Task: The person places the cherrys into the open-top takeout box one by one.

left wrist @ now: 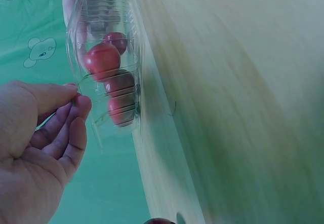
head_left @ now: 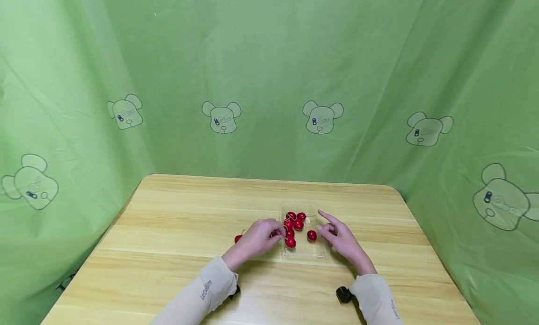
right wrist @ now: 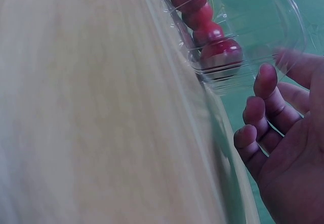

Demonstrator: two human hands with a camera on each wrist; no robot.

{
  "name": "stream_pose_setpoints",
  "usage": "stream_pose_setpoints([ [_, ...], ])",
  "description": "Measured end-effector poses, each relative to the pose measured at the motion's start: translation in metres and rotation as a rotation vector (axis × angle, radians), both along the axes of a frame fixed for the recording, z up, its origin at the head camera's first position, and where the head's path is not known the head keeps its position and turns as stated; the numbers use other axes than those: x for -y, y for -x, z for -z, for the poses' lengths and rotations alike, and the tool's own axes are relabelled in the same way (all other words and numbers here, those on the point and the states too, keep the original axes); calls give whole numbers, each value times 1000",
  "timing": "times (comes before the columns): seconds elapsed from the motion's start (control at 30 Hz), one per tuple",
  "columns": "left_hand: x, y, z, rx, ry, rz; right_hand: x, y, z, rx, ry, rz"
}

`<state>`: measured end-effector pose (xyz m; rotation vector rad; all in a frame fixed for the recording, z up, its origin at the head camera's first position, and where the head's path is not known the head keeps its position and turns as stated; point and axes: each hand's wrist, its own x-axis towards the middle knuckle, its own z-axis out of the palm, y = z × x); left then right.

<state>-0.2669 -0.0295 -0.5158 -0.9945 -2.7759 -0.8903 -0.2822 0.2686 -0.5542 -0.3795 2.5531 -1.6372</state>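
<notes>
A clear plastic box [head_left: 305, 256] stands on the table with several red cherries [head_left: 298, 224] inside, most of them toward its left side. My left hand [head_left: 262, 236] is at the box's left edge, where thumb and fingertips pinch the green stem of a cherry [left wrist: 103, 59]. That cherry hangs at the box's near left part; whether it touches the bottom I cannot tell. At the right wall is my right hand [head_left: 342, 241], index finger extended and the others loosely bent, with nothing held. A lone cherry [head_left: 311, 235] lies inside near that hand.
Another cherry [head_left: 238, 238] lies on the wooden table [head_left: 177, 222], left of the box and partly hidden behind my left hand. A fallen stem [left wrist: 174, 109] shows in the left wrist view. Green curtains [head_left: 269, 58] with bear drawings surround the table.
</notes>
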Motion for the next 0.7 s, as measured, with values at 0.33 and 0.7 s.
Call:
stream_pose_setpoints([
  [0.33, 1, 1, 0, 6, -8, 5, 1, -1, -2, -11, 11, -10],
  [0.7, 0, 1, 2, -10, -13, 6, 0, -1, -1, -14, 1, -5],
])
